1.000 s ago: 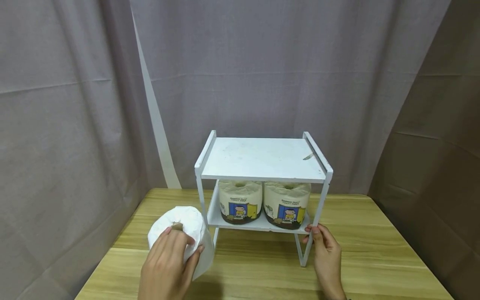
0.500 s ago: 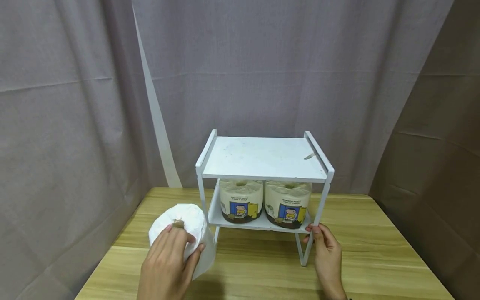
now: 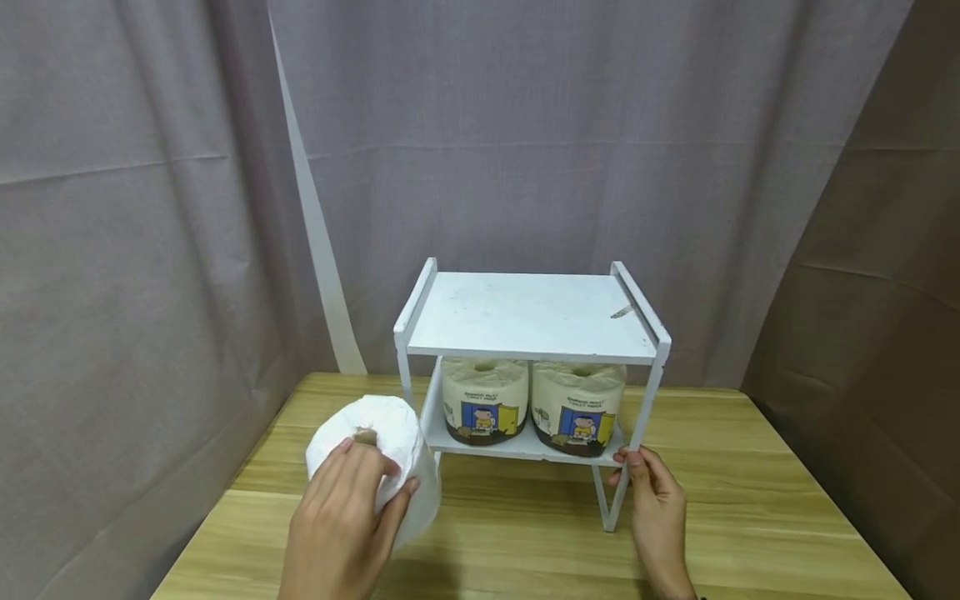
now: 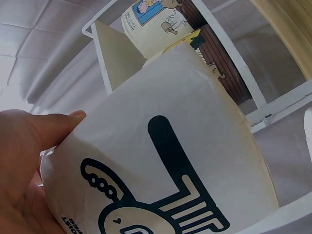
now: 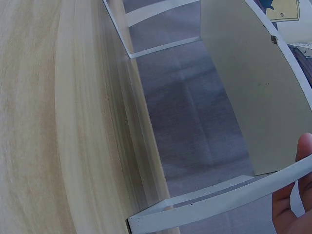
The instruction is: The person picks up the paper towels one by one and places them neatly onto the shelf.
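Observation:
My left hand (image 3: pixel 337 521) grips a white toilet paper roll (image 3: pixel 423 496) by its top, fingers at the core hole and thumb against the side. The roll tilts beside the left front leg of a white two-tier rack (image 3: pixel 525 317). In the left wrist view, the roll's wrapper (image 4: pixel 131 117) carries a dark cartoon print. Two wrapped toilet paper rolls, a left one (image 3: pixel 486 404) and a right one (image 3: pixel 577 412), stand side by side on the lower shelf. My right hand (image 3: pixel 658 517) pinches the rack's right front leg near that shelf.
The rack stands on a wood-grain table (image 3: pixel 750 500). Its upper shelf bears a small grey mark at the right. Grey curtains (image 3: pixel 562 133) hang behind and at the sides. Below the lower shelf, the right wrist view shows an open space between the legs (image 5: pixel 190 107).
My left hand has carried the toilet paper roll slightly up and to the right, towards the rack. The right hand keeps its hold on the leg.

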`<state>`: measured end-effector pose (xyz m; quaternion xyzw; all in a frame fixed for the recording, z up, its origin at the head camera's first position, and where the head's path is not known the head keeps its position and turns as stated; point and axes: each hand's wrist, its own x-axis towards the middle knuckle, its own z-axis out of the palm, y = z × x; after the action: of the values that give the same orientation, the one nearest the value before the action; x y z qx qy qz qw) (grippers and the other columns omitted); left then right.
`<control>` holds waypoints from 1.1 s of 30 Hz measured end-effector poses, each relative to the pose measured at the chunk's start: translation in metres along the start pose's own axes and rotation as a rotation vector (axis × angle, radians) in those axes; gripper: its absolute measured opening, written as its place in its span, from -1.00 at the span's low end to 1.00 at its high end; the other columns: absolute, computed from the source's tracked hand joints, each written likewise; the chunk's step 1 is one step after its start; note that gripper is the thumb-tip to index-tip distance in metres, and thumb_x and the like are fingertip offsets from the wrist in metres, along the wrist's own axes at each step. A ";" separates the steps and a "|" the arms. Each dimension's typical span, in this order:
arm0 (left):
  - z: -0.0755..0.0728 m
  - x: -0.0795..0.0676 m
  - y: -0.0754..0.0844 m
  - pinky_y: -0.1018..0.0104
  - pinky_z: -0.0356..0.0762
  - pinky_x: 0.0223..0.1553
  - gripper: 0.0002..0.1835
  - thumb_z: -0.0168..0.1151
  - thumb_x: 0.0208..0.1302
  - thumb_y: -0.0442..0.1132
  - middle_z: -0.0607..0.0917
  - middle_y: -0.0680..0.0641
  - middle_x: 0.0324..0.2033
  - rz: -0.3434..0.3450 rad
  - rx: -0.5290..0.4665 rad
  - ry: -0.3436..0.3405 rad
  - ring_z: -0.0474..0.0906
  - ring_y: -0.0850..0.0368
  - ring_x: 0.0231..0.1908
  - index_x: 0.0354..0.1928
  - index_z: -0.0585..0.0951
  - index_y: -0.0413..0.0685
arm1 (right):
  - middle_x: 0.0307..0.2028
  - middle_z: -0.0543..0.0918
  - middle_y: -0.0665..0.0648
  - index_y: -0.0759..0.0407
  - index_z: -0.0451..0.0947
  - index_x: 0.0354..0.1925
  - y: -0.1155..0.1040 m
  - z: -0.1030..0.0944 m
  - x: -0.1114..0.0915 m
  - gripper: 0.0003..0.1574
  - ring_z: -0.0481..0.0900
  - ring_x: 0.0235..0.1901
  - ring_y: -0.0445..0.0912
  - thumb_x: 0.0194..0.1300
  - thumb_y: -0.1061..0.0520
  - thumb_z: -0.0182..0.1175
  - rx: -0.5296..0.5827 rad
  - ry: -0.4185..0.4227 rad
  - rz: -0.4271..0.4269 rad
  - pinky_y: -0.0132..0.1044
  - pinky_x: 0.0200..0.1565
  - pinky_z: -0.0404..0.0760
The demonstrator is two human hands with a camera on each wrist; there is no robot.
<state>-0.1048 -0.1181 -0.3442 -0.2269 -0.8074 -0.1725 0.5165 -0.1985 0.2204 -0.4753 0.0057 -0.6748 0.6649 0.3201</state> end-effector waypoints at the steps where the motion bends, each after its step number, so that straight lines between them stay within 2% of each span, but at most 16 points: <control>1: 0.000 0.001 0.000 0.14 0.34 0.20 -0.65 0.00 0.44 0.05 0.55 0.03 -0.37 -0.001 -0.001 0.001 0.57 0.03 -0.15 -0.30 0.52 -0.10 | -0.26 0.70 0.12 0.41 0.57 -0.03 0.000 0.000 0.000 -0.68 0.62 -0.46 -0.06 0.43 0.19 0.03 0.002 -0.001 0.001 -0.45 -0.23 0.54; 11: -0.001 0.009 0.004 0.14 0.36 0.20 -0.67 0.02 0.43 0.03 0.52 0.05 -0.40 0.009 -0.014 0.018 0.56 0.06 -0.20 -0.31 0.52 -0.09 | -0.26 0.69 0.13 0.40 0.58 -0.05 0.001 0.000 0.000 -0.68 0.63 -0.45 -0.01 0.44 0.19 0.03 -0.006 -0.003 -0.005 -0.44 -0.24 0.55; 22: -0.004 0.016 0.007 0.14 0.35 0.21 -0.68 0.05 0.42 0.01 0.53 0.04 -0.39 0.016 -0.039 0.026 0.58 0.01 -0.07 -0.30 0.52 -0.11 | -0.27 0.69 0.15 0.40 0.58 -0.07 0.000 0.000 0.000 -0.69 0.63 -0.46 -0.03 0.44 0.19 0.03 -0.004 -0.006 -0.024 -0.45 -0.23 0.55; 33: -0.006 0.023 0.009 0.13 0.36 0.20 -0.70 0.06 0.41 0.00 0.54 0.03 -0.37 0.013 -0.039 0.029 0.58 0.03 -0.08 -0.30 0.52 -0.10 | -0.27 0.69 0.13 0.41 0.58 -0.06 0.000 -0.001 0.001 -0.69 0.62 -0.46 -0.06 0.44 0.21 0.02 -0.009 -0.014 -0.024 -0.47 -0.19 0.53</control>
<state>-0.1033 -0.1092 -0.3207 -0.2399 -0.7948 -0.1882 0.5247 -0.1992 0.2213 -0.4754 0.0167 -0.6800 0.6578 0.3235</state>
